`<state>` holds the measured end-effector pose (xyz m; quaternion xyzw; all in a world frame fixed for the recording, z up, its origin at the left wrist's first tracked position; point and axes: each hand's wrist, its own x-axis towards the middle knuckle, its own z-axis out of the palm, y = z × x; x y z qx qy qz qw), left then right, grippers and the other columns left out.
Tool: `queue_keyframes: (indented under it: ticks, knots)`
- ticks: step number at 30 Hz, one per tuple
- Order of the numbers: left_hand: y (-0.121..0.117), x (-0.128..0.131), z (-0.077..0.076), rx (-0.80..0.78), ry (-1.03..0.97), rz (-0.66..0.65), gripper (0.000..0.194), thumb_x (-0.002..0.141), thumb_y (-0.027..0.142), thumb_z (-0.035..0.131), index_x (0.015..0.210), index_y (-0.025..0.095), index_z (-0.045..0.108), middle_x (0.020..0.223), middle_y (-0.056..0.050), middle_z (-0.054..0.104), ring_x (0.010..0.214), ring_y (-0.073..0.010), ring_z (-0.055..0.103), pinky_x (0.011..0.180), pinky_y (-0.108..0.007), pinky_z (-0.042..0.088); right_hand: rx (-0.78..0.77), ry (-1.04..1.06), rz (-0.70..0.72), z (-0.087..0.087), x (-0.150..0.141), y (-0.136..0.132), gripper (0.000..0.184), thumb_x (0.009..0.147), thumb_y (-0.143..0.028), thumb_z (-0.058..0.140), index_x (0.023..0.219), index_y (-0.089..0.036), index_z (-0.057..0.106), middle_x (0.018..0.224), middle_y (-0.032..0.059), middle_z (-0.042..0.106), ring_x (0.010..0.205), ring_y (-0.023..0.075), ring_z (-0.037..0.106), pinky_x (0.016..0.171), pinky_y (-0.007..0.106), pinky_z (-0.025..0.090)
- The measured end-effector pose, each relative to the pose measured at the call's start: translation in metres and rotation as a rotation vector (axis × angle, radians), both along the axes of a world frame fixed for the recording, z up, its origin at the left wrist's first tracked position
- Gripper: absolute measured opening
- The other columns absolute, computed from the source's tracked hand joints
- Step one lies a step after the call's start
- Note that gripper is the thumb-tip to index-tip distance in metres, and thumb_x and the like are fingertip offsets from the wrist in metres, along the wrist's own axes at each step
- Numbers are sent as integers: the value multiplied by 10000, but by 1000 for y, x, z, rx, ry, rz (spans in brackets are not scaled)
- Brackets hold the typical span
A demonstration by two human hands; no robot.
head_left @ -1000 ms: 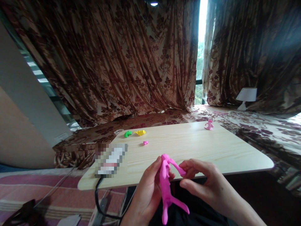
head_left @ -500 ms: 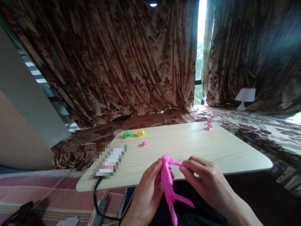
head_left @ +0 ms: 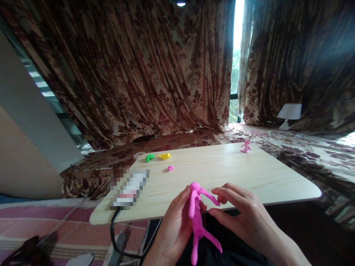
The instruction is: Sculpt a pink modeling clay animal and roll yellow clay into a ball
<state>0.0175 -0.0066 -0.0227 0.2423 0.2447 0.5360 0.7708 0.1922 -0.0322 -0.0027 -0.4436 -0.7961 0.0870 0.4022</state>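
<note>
A bright pink clay figure (head_left: 197,220) with a rounded top, two long arms and two legs is held upright over the table's near edge. My left hand (head_left: 177,220) is closed around its body, thumb near the top and fingertips showing behind it. One of the figure's arms hangs along its body; the other slants out to the right. Beside that outer arm's tip is my right hand (head_left: 238,210), thumb and fingers apart, gripping nothing. Whether a fingertip still touches the tip I cannot tell.
On the pale wooden table (head_left: 210,162) lie a green piece (head_left: 150,157), a yellow piece (head_left: 164,156) and a small pink piece (head_left: 171,168). A light pink figure (head_left: 246,147) stands at the far right edge. A pixelated object (head_left: 130,189) with a black cable occupies the left side.
My right thumb and fingers have parted, letting go of the pink figure's arm, which now slants lower. The other arm now hangs down the body's front, and the legs have shifted left.
</note>
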Motion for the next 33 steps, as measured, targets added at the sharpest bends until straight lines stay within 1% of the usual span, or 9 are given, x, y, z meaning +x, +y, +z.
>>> queue_keyframes:
  ticks: [5, 7, 11, 14, 17, 21, 26, 29, 33]
  knots:
    - [-1, 1, -1, 32, 29, 6, 135, 832, 234, 583, 862, 134, 669, 726, -29, 649, 668, -106, 613, 652, -233, 488, 0, 9, 37, 0, -1, 3, 198, 916, -258, 448, 986, -235, 632, 825, 32, 596, 732, 149, 562, 682, 267, 430]
    - [0, -1, -1, 59, 68, 19, 139, 825, 252, 592, 863, 143, 669, 726, -24, 649, 659, -102, 603, 624, -219, 475, -24, 36, 41, 0, 3, 4, 211, 900, -278, 485, 1073, -243, 602, 884, 38, 598, 786, 157, 567, 712, 267, 443]
    - [2, -5, 4, 208, 367, 182, 196, 786, 311, 631, 897, 152, 663, 771, -18, 657, 672, -98, 575, 601, -184, 449, -53, 151, -25, 1, 13, 1, 444, 846, -322, 567, 1266, -243, 444, 1094, 73, 556, 977, 189, 537, 757, 262, 474]
    - [2, -5, 9, 325, 641, 367, 231, 742, 320, 673, 912, 164, 662, 794, -12, 669, 705, -108, 578, 618, -171, 446, -92, 182, 27, 3, 9, -3, 289, 845, -308, 565, 1123, -238, 530, 1023, 55, 580, 921, 172, 554, 750, 250, 478]
    - [2, -4, 14, 422, 797, 412, 223, 741, 329, 665, 898, 171, 666, 790, -17, 679, 721, -128, 594, 647, -186, 456, -142, 142, 59, 0, -2, -4, 177, 810, -306, 607, 965, -223, 596, 921, 34, 605, 844, 166, 576, 745, 260, 474]
    - [17, -4, 19, 557, 935, 347, 217, 759, 357, 632, 870, 177, 681, 747, -24, 671, 666, -133, 579, 598, -197, 444, -160, 105, -21, -4, -4, 5, 147, 832, -323, 567, 914, -215, 624, 876, 31, 617, 799, 166, 584, 704, 269, 477]
    - [61, 1, 35, 774, 1016, 134, 189, 748, 335, 628, 800, 177, 718, 791, -46, 671, 669, -145, 554, 571, -208, 419, -156, 213, -91, -1, 22, 38, 297, 860, -391, 508, 1081, -212, 594, 1060, 74, 627, 889, 189, 597, 700, 295, 499]
    - [84, 7, 42, 826, 1019, -16, 166, 719, 307, 643, 758, 167, 724, 727, -43, 669, 637, -153, 545, 538, -219, 400, -165, 248, -47, -2, 32, 67, 338, 829, -368, 547, 1126, -210, 585, 1099, 85, 634, 943, 207, 600, 723, 323, 510]
    - [98, 14, 41, 842, 1024, -96, 120, 673, 247, 664, 739, 165, 720, 649, -25, 657, 576, -142, 529, 519, -229, 381, -163, 285, 71, -8, 30, 91, 340, 787, -318, 603, 1103, -194, 604, 1074, 83, 655, 948, 212, 614, 744, 335, 512]
